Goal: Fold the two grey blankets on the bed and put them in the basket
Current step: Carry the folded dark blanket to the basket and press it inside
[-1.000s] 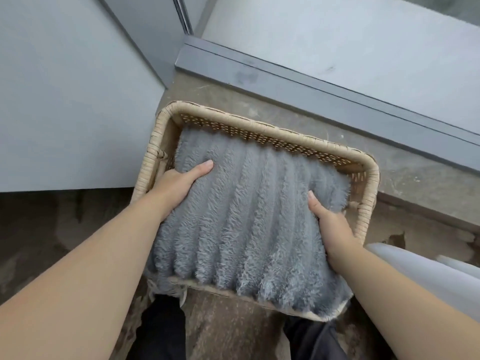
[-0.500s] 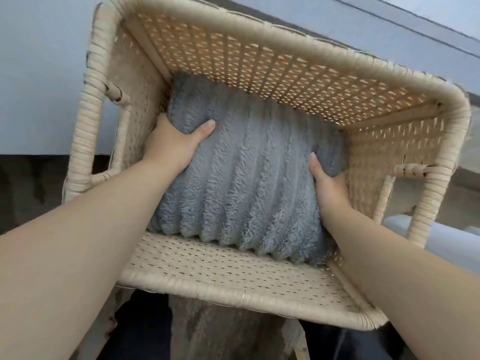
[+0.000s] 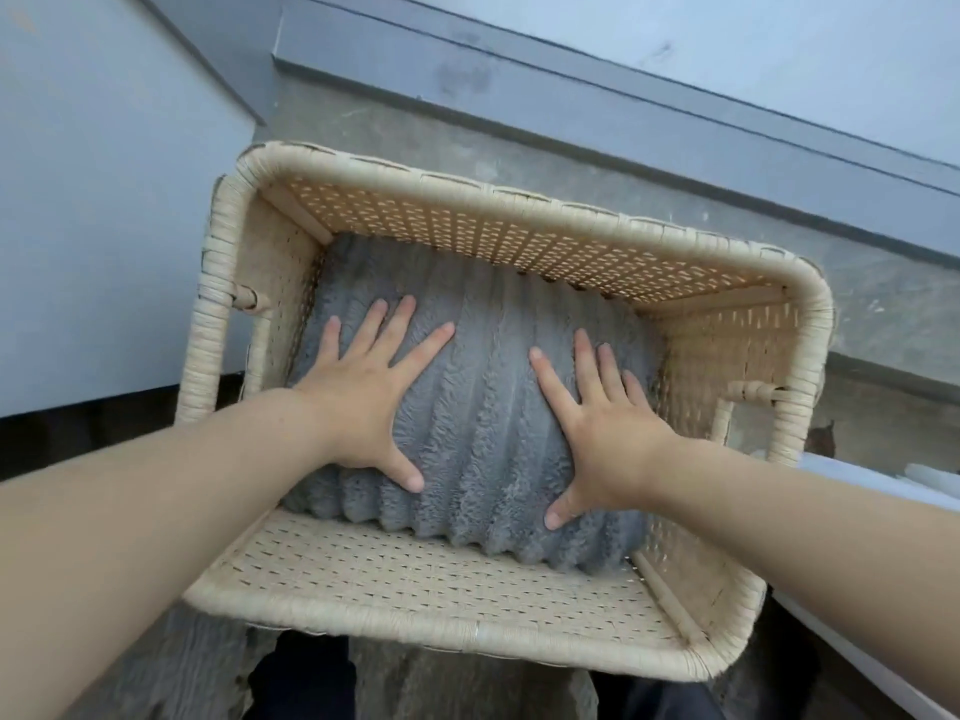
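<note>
A folded grey ribbed blanket (image 3: 480, 423) lies inside the pale woven basket (image 3: 467, 631) on the floor, filling most of its bottom. My left hand (image 3: 371, 387) rests flat on the blanket's left part, fingers spread. On the right part my right hand (image 3: 597, 423) also lies flat with fingers spread. Neither hand grips anything. Whether a second blanket lies underneath is hidden.
The basket stands on a concrete floor (image 3: 395, 132) in a corner, a white wall (image 3: 93, 200) to its left and a grey ledge (image 3: 623, 101) behind. A white bed edge (image 3: 893, 511) shows at the right. My dark trouser legs (image 3: 301, 678) are just below the basket.
My hands let go of the blanket's sides and now lie flat on top of it with fingers spread. The blanket has gone from above the rim down to the basket's bottom.
</note>
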Action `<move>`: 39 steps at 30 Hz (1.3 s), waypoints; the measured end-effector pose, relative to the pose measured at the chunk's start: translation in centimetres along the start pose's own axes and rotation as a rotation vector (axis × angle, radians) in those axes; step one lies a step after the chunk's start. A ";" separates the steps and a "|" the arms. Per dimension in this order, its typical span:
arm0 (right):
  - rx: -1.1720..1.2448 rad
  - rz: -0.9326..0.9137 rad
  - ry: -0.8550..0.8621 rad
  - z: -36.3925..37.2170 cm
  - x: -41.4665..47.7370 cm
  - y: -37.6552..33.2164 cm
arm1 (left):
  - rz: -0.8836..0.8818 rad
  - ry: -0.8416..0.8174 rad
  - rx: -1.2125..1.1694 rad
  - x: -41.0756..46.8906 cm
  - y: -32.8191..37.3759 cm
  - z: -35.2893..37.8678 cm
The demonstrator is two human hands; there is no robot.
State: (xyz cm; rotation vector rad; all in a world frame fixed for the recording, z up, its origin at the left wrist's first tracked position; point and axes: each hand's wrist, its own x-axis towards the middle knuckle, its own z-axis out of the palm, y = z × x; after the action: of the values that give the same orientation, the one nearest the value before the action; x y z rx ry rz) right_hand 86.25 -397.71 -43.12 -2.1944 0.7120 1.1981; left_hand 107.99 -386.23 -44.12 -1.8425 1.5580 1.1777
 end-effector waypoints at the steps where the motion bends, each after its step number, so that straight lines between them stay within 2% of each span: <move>1: -0.026 0.005 -0.020 0.5 0.5 0.1 | 0.000 -0.030 0.000 0.5 -0.2 0.5; 17: -0.051 0.148 -0.006 7.7 13.0 -0.4 | -0.310 -0.100 0.109 11.3 -1.1 8.6; 24: -0.013 0.165 0.123 6.0 7.9 -1.6 | -0.279 0.007 0.037 6.8 0.5 6.5; 26: 0.066 0.175 0.193 5.4 5.2 -2.3 | -0.279 0.043 -0.023 4.3 1.3 5.7; 28: 0.274 0.246 0.290 5.4 2.4 -3.4 | -0.287 0.098 -0.131 2.0 2.3 5.1; 30: 0.645 0.456 0.348 5.6 0.0 -4.6 | -0.333 0.175 -0.306 0.6 3.6 4.7; 32: 0.977 0.665 0.388 5.8 -0.8 -5.7 | -0.518 0.272 -0.589 0.0 4.9 4.3; 33: 1.060 0.732 0.402 5.9 -0.7 -6.1 | -0.657 0.322 -0.800 -0.1 5.3 3.9; 35: 1.217 0.778 0.365 5.3 0.2 -6.3 | -0.856 0.386 -1.230 0.2 5.6 3.5; 36: 1.312 0.772 0.329 5.0 0.8 -6.0 | -0.889 0.388 -1.344 0.6 5.6 3.6; 39: 1.447 0.659 0.204 5.5 2.6 -4.1 | -0.849 0.328 -1.395 2.2 4.8 4.5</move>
State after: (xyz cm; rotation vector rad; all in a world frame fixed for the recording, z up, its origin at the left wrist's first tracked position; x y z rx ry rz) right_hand 87.03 -391.57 -47.08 -0.8369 1.7366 0.3358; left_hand 101.96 -385.16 -47.47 -3.0896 -0.3689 1.6244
